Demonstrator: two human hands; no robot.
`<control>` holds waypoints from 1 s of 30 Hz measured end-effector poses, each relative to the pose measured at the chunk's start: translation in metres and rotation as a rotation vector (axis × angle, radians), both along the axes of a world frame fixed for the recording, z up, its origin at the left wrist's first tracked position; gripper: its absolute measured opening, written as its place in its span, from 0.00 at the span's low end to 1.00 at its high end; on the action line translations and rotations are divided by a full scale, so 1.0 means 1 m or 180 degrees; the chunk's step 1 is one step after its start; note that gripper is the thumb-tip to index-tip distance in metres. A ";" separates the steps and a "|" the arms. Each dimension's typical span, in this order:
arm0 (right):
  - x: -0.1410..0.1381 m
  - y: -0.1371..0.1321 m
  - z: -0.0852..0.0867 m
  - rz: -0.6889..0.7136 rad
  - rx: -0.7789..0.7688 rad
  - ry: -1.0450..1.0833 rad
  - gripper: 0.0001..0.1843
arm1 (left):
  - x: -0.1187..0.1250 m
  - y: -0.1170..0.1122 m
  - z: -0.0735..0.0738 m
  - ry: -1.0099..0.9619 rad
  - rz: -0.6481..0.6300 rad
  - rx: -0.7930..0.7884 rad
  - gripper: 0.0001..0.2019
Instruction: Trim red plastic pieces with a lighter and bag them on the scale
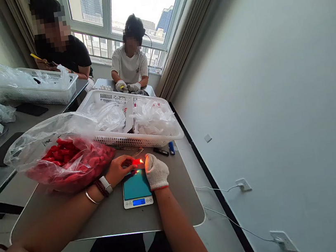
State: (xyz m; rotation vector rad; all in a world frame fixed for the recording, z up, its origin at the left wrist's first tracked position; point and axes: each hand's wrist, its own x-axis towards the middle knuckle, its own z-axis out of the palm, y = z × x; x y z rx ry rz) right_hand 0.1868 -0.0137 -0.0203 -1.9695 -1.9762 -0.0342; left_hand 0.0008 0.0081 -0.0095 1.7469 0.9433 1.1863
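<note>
My left hand is bare and pinches a small red piece between its fingertips. At the right end of that piece burns a small flame. My right hand, in a white knitted glove, is closed just right of the flame; whatever it grips is hidden by the glove. Below both hands lies a digital scale with a teal top, its blue display lit and seeming to read zero. Left of my left hand, a clear plastic bag is full of many red pieces of similar colour.
Behind my hands stands a white plastic basket with clear bags inside. A black marker-like object and a blue lighter lie before it. Two people sit near the window. Another basket is on the left table. Cables reach wall sockets at right.
</note>
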 end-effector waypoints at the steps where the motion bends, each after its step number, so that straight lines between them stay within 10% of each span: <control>1: 0.001 0.000 0.000 0.0025 0.0004 0.0019 0.22 | 0.000 0.000 0.000 0.0013 0.0008 0.0000 0.15; 30: -0.001 -0.003 0.004 -0.0101 0.0020 0.0156 0.19 | 0.000 0.001 0.000 0.0137 0.0032 0.0049 0.13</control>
